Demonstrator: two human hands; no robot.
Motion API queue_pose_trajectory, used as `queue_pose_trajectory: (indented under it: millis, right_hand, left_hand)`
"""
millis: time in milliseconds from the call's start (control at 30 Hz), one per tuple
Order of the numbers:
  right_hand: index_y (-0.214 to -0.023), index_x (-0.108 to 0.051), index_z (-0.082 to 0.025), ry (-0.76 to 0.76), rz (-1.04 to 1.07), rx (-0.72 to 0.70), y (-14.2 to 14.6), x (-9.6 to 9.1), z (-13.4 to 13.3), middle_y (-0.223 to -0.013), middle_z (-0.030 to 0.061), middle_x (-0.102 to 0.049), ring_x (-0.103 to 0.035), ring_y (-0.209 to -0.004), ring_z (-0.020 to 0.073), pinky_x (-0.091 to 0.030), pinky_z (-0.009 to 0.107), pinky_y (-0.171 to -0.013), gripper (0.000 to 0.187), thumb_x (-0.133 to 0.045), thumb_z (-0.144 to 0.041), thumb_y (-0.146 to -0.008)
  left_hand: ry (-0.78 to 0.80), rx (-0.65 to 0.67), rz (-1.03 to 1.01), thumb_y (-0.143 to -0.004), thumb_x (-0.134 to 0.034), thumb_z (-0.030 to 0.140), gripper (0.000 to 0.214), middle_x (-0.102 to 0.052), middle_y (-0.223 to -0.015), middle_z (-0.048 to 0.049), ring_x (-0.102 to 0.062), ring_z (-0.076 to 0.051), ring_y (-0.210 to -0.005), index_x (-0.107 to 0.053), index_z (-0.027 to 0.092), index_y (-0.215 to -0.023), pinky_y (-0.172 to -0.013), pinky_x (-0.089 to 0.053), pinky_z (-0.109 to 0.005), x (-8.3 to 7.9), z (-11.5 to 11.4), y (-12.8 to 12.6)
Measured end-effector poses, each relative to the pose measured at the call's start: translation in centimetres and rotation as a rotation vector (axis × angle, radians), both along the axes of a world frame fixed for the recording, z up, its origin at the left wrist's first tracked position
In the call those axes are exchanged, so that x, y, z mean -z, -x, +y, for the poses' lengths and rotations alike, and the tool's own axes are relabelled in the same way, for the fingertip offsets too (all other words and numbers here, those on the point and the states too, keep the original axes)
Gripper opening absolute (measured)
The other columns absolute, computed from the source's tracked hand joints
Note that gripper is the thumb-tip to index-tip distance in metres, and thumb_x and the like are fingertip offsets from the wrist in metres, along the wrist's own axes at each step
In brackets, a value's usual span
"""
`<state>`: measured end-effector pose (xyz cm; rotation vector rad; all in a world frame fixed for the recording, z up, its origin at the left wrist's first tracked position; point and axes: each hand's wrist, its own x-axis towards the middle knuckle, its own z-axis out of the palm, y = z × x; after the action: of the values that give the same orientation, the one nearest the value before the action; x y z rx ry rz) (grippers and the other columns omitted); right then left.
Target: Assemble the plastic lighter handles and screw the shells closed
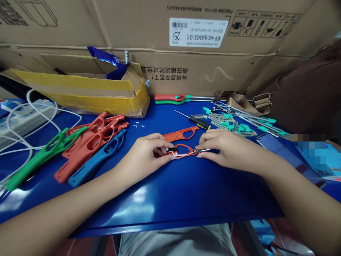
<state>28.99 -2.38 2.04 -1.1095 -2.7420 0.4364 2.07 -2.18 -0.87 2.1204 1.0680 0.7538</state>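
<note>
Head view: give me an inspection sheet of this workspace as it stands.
Surface: blue tabletop, glossy, with reflections.
Job's things: orange shell between the hands, thin white wire along it; second orange shell just behind.
Clutter: stacked orange shells, green shell and blue shell at left; screwdriver, clear-and-teal parts and phone toward the right.
Grips: left grip at the shell's left end, exact pinch hidden; right grip closed on a slim metal piece, kind unclear.
Cables: white cables by a power strip, far left.
Surroundings: large cardboard behind, print upside down; yellow-taped carton at back left.
</note>
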Motion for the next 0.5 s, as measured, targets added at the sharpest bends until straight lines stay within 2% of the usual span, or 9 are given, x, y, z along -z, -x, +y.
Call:
queue_pose_trajectory:
  millis: [133, 300, 400, 500]
  right_hand:
    - [-0.085, -0.076, -0.019, 0.128, 0.146, 0.135, 0.3, 0.3, 0.2, -0.087, 0.0055, -0.073, -0.065, -0.077, 0.0177, -0.047, 0.03, -0.073, 0.014, -0.065, -0.023, -0.093]
    - [-0.074, -0.072, -0.018, 0.248, 0.188, 0.299, 0.8, 0.9, 0.6, -0.073, 0.0026, -0.069, -0.061, -0.068, 0.0155, -0.043, 0.027, -0.062, 0.015, -0.07, -0.025, -0.088]
    - [-0.071, -0.071, -0.018, 0.271, 0.158, 0.358, 1.2, 1.0, 0.7, -0.067, 0.0005, -0.065, -0.058, -0.063, 0.0143, -0.039, 0.026, -0.059, 0.016, -0.071, -0.025, -0.086]
    - [-0.071, -0.069, -0.018, 0.236, 0.101, 0.358, 1.4, 1.0, 0.6, -0.064, -0.0004, -0.062, -0.055, -0.059, 0.0132, -0.038, 0.026, -0.058, 0.017, -0.07, -0.022, -0.087]
  left_hand:
    - [0.004, 0.003, 0.0, -0.085, -0.075, 0.03, 0.02, -0.069, -0.093, -0.0043, -0.067, -0.012, -0.07, -0.078, 0.017, -0.101, -0.064, -0.058, -0.024, 0.0, -0.1, 0.1]
    - [0.027, -0.001, 0.002, -0.087, -0.074, 0.031, 0.021, -0.069, -0.094, -0.005, -0.068, -0.013, -0.071, -0.078, 0.017, -0.102, -0.064, -0.058, -0.024, -0.2, -0.2, 0.0]
    - [0.038, -0.005, 0.002, -0.087, -0.073, 0.03, 0.02, -0.069, -0.095, -0.0048, -0.068, -0.012, -0.071, -0.078, 0.017, -0.101, -0.065, -0.058, -0.025, -0.1, -0.1, 0.0]
    - [0.054, -0.007, -0.004, -0.086, -0.074, 0.028, 0.019, -0.069, -0.095, -0.0045, -0.068, -0.012, -0.07, -0.079, 0.017, -0.101, -0.065, -0.058, -0.024, 0.1, 0.1, 0.1]
